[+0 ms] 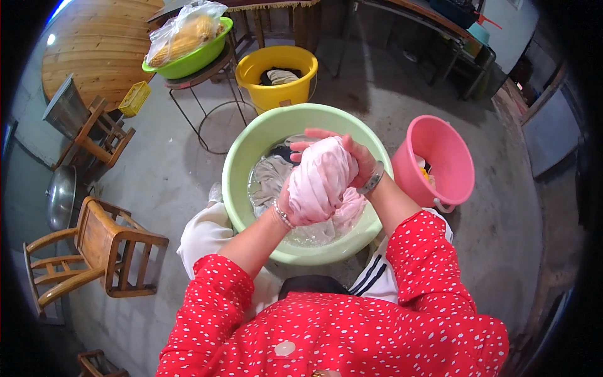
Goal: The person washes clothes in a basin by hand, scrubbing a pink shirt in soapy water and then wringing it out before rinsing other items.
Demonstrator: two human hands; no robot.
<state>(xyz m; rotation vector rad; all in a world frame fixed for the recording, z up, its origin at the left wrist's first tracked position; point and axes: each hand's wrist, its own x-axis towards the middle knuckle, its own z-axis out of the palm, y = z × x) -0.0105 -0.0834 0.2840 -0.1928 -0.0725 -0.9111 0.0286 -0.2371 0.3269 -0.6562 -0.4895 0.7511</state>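
A bunched, twisted pale pink cloth (323,176) is held between my two hands above a light green basin (239,166). My left hand (284,200), with a beaded bracelet at the wrist, presses against the cloth's left side and is mostly hidden by it. On the right, my right hand (361,160) wraps around the upper end, a band on its wrist. Some fingers stick out past the cloth's far left side. Below, water stands in the basin with a greyish garment (271,179), a dark cloth and more pink fabric (349,210).
A pink bucket (443,157) with small items inside stands right of the basin. Beyond it are a yellow bucket (276,94) holding clothes and a stool carrying a green bowl (217,51) of bagged corn. A wooden chair (100,248) sits at left.
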